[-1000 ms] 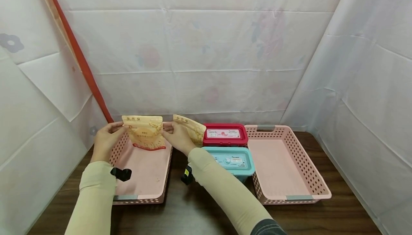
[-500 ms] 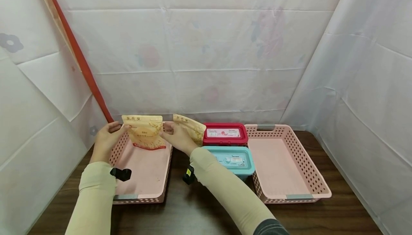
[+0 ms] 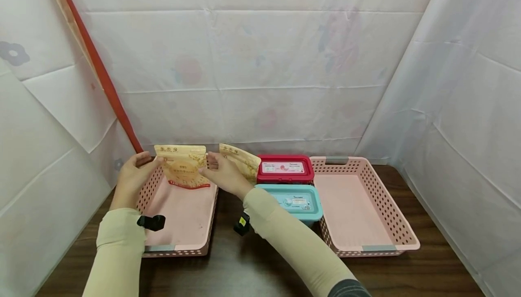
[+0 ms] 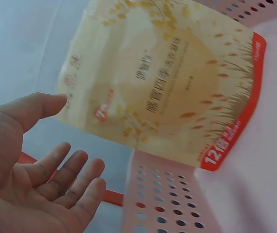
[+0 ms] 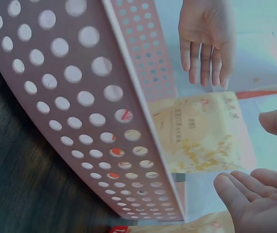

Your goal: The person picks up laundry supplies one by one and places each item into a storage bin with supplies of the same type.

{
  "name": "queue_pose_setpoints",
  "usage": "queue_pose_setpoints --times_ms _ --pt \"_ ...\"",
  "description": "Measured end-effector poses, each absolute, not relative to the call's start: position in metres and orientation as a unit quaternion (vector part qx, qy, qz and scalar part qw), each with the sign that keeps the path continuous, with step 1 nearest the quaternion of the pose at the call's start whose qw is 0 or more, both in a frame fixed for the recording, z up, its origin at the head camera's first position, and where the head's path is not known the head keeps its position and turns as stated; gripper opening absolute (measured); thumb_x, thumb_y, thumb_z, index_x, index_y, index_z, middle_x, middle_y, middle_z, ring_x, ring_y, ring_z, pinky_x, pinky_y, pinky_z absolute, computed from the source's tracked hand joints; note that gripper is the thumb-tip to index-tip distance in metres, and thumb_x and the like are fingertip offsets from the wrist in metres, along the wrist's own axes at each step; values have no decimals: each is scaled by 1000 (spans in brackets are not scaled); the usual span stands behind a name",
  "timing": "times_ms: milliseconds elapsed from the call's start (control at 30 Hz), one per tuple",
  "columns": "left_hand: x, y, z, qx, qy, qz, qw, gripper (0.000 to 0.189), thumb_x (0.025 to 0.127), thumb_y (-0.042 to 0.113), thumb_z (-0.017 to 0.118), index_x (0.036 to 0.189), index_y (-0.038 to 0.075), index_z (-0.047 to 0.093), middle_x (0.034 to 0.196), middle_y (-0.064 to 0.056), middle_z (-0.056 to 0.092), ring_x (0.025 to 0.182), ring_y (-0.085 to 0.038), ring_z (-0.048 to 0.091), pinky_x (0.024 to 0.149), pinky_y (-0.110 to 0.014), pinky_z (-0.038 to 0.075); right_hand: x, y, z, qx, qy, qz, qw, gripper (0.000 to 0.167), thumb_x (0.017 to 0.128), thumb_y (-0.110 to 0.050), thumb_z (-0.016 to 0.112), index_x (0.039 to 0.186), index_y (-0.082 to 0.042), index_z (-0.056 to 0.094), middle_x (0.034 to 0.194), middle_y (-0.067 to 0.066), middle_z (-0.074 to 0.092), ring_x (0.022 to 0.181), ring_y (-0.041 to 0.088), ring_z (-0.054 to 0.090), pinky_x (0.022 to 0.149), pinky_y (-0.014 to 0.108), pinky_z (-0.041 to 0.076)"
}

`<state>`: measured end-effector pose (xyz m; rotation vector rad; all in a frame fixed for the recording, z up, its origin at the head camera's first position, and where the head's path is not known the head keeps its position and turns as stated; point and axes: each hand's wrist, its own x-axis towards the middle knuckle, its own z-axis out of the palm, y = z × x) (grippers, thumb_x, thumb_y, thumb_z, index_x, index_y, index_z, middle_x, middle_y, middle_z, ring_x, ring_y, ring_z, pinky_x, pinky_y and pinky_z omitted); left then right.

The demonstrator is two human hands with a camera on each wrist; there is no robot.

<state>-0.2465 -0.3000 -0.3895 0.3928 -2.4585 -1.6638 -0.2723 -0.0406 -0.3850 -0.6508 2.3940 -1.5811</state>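
Observation:
A cream pouch [image 3: 184,167] with a red bottom band stands upright at the far end of the left pink basket [image 3: 179,224]. On its left side is my left hand [image 3: 134,177], fingers spread and holding nothing. In the left wrist view, the thumb tip of that hand [image 4: 36,165] overlaps the pouch's edge; whether it touches, I cannot tell. My right hand [image 3: 228,174] is at the pouch's right side, and the right wrist view shows its loose fingers [image 5: 240,189] apart from the pouch. Behind the right hand a second cream pouch [image 3: 246,163] leans, partly hidden.
Between the baskets are a red lidded box [image 3: 285,170] and, nearer me, a teal lidded box [image 3: 295,202], partly covered by the right sleeve. A second pink basket [image 3: 366,215] stands on the right of the dark wooden table [image 3: 228,274]. Cloth hangs behind and at both sides.
Both hands have loosened from the pouch, their fingers opening. The left hand has drawn slightly left, and the right forearm has shifted a little right. The pouch stays standing in the same place.

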Motion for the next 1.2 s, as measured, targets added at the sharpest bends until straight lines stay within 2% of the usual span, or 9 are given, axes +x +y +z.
queue_pose_setpoints --times_ms 300,700,833,933,1067,1133,1200 --pt "-238 -293 -374 122 -820 -552 88 90 94 52 64 159 6 23 158 -20 30 142 -39 34 111 -56 34 -264 -31 -374 -250 803 -532 98 73 97 -41 66 158 -15 33 153 5 44 133 18 48 104 38 45" --pt "-229 -282 -361 92 -824 -550 98 86 94 54 64 159 10 28 157 -16 34 139 -33 38 109 -48 40 -262 -24 -368 -262 812 -516 76 73 97 -40 66 157 -13 34 149 2 50 133 18 50 101 34 48" --pt "-226 -278 -358 80 -824 -552 102 82 95 52 63 158 10 31 154 -16 37 136 -29 41 102 -27 45 -260 -19 -364 -265 818 -506 70 73 97 -40 67 157 -15 34 148 2 50 132 19 50 102 33 47" --pt "-224 -275 -357 74 -817 -563 98 80 95 52 63 157 12 33 150 -12 40 132 -22 44 98 -22 46 -259 -15 -362 -267 821 -500 70 74 97 -42 67 157 -16 34 147 3 51 132 18 50 103 32 46" --pt "-221 -269 -357 59 -811 -575 95 78 95 51 63 156 12 35 146 -8 42 129 -18 45 102 -27 45 -257 -9 -361 -265 831 -484 65 73 96 -43 67 157 -17 35 146 3 51 131 16 51 103 32 46" --pt "-218 -265 -356 49 -808 -579 93 77 96 50 63 156 11 35 148 -9 42 130 -19 45 103 -26 45 -255 -6 -360 -263 834 -480 68 73 96 -43 67 156 -18 36 146 3 51 130 16 51 103 33 47" --pt "-216 -261 -355 41 -807 -582 92 76 96 49 64 156 11 36 150 -11 42 132 -22 45 106 -31 44 -254 -2 -359 -264 833 -481 72 72 96 -43 67 156 -17 37 146 4 51 130 17 52 103 34 47"
